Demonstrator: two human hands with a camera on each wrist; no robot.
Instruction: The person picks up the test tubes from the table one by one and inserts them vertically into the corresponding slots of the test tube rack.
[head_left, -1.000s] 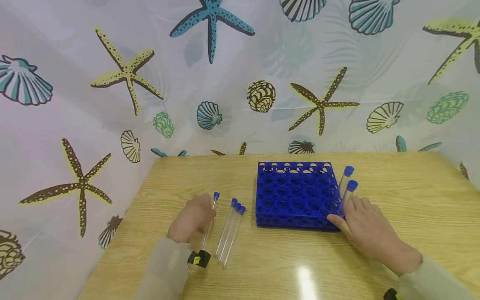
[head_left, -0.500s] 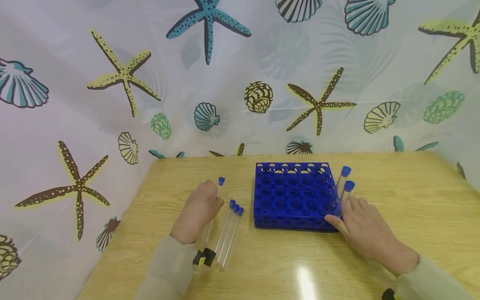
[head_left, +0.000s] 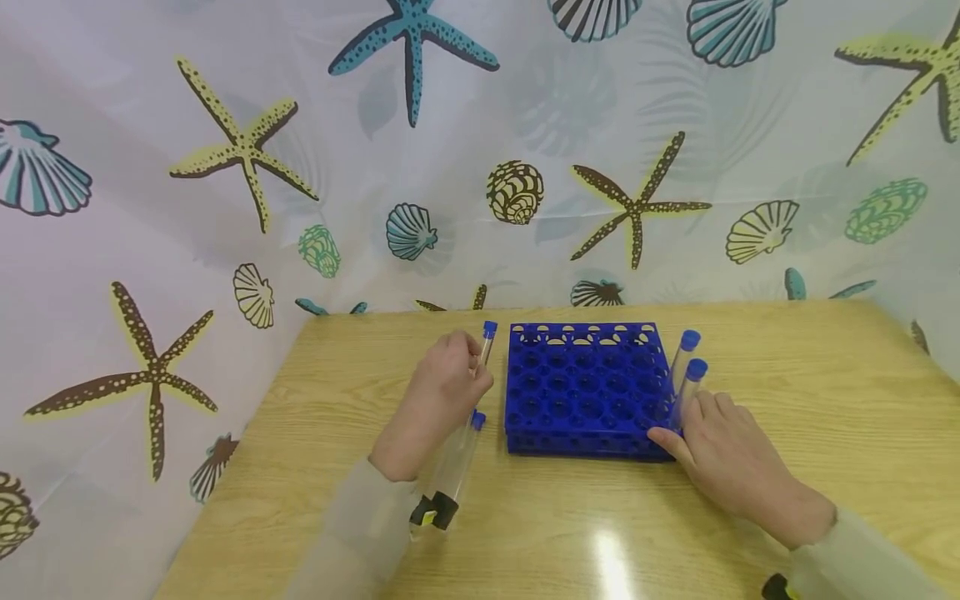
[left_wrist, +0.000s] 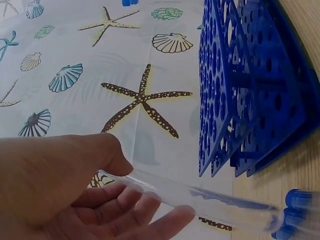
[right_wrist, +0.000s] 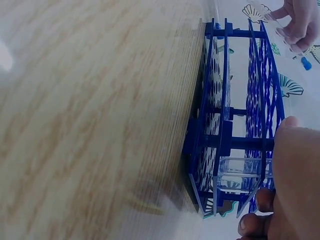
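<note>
My left hand (head_left: pixel 442 383) pinches a clear test tube (head_left: pixel 486 350) with a blue cap between thumb and fingers. The tube leans with its cap up, just left of the blue test tube rack (head_left: pixel 585 443). In the left wrist view the held tube (left_wrist: pixel 200 194) slopes down from the thumb toward three blue caps (left_wrist: pixel 300 199). My right hand (head_left: pixel 738 458) grips the rack's front right corner, thumb at the front. Two capped tubes (head_left: pixel 695 377) stand in the rack's right-hand column. More capped tubes (head_left: pixel 459 467) lie on the table, partly hidden under my left forearm.
The wooden table (head_left: pixel 570 533) meets a hanging cloth (head_left: pixel 517 267) with starfish and shells at its back and left. Most rack holes in sight have no tube in them. A black wrist camera (head_left: pixel 435 510) sits at my left cuff, over the lying tubes.
My left hand has lifted the test tube off the table and carried it right and away from me, over the lying tubes toward the rack. The right hand stays on the rack.
</note>
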